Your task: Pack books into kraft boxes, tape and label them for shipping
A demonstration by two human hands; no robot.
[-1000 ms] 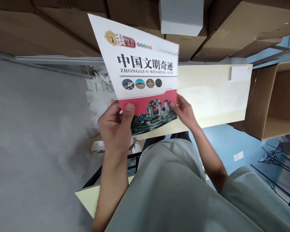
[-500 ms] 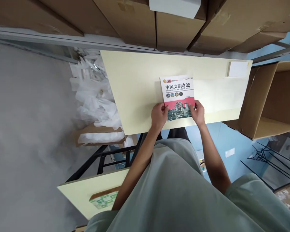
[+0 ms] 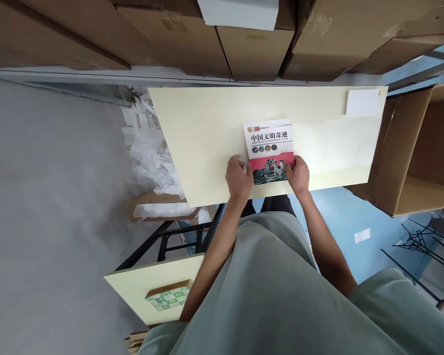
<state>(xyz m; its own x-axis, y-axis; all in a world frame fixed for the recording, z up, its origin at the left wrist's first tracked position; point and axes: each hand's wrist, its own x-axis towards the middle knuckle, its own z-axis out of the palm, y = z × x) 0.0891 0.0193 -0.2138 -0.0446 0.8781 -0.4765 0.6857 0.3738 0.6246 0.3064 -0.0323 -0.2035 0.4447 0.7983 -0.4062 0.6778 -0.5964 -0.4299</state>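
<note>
A thin book (image 3: 268,145) with a white and red cover and black Chinese lettering lies flat on the pale yellow table (image 3: 207,128). My left hand (image 3: 239,176) rests at the book's lower left corner, fingers curled against its edge. My right hand (image 3: 299,175) grips the lower right corner. Both hands sit near the table's front edge.
A small white pad (image 3: 361,102) lies at the table's far right corner. Cardboard boxes (image 3: 255,44) line the back, and an open box (image 3: 418,148) stands to the right. Crumpled white plastic wrap (image 3: 151,158) fills a box left of the table. A lower shelf (image 3: 151,291) holds a green patterned item (image 3: 168,297).
The book went from being held up close to my face down onto the table. Both hands followed it and now sit at its lower corners.
</note>
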